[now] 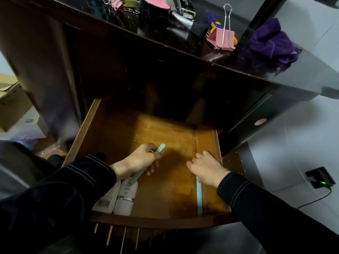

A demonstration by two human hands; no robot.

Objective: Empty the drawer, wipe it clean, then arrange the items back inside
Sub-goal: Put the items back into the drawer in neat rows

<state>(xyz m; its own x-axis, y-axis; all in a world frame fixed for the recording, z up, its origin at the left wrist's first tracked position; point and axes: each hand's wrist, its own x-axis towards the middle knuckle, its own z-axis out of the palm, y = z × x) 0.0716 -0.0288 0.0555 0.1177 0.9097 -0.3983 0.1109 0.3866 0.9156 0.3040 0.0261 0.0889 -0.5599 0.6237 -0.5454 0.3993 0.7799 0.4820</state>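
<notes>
Drawer (pixel 88 132) pulled out, centre to lower frame, wood floor mostly bare. Left hand (pixel 139 162), lower centre-left, clenched round pale blue stick (pixel 161 146). Stick tip poking up-right past knuckles, tail slanting down over two white bottles (pixel 125 197) lying side by side in drawer's lower-left corner. Right hand (pixel 207 167), lower centre-right, fingers bent down over top end of second blue strip (pixel 199 198) lying flat along right-side divider. Pinching or only pressing: cannot tell. Purple cloth (pixel 269 43) bunched upper right on desk top (pixel 311 74), near upright pink binder clip (pixel 222 40). More clips and clutter along top edge of frame.

Emptying or refilling: not certain. Probably refilling, going by cloth set aside.

Risks:
- Strip flat against divider, so hard to get fingertips under. Likely to skid toward front wall or wedge in seam if pushed.
- Bottles easily knocked or rolled by stick tail on any swing of left hand.
- Sleeves low over front rim, chance of dragging across bottles.
- Pink clip near desk edge, possible drop into drawer on a bump.
</notes>
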